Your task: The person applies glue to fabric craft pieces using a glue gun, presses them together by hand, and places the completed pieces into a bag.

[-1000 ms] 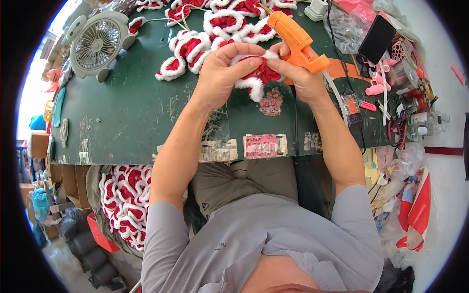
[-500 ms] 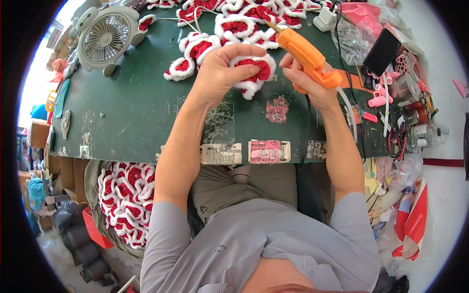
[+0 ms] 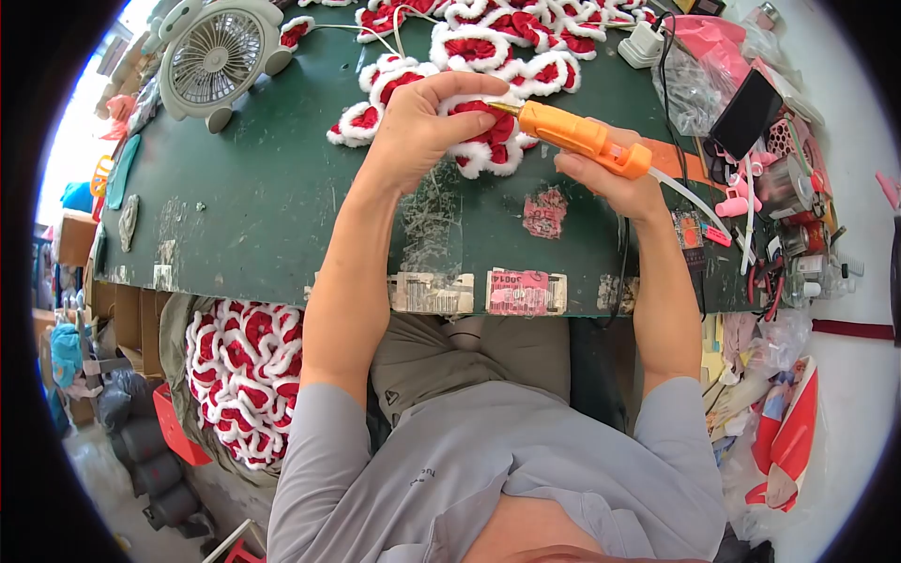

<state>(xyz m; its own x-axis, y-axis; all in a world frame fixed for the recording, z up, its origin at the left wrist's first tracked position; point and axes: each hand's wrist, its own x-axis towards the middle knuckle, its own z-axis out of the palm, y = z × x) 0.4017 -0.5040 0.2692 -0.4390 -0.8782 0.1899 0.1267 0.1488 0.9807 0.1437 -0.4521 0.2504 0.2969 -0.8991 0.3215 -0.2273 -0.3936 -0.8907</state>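
Note:
Between the thumb and fingers of my left hand [image 3: 422, 127] is a red fabric piece with white fluffy trim [image 3: 491, 155]. My right hand [image 3: 615, 178] is wrapped round an orange glue gun [image 3: 582, 134]. The gun points left, and its metal tip is at the red fabric, close to my left thumb. A white glue stick [image 3: 690, 195] comes out of the gun's back end. More red and white trimmed pieces [image 3: 474, 47] lie on the green table [image 3: 272, 188] beyond my hands.
A small fan [image 3: 214, 58] stands at the back left. On the right are a white plug adapter [image 3: 641, 45], a black phone [image 3: 746, 114], cables, pliers [image 3: 771, 281] and jars. Below the table's left edge, a sack holds many red and white pieces [image 3: 246, 380].
My right hand has let go of the fabric piece and turned the glue gun to the left, bringing its tip to the red fabric. My left hand has kept its hold.

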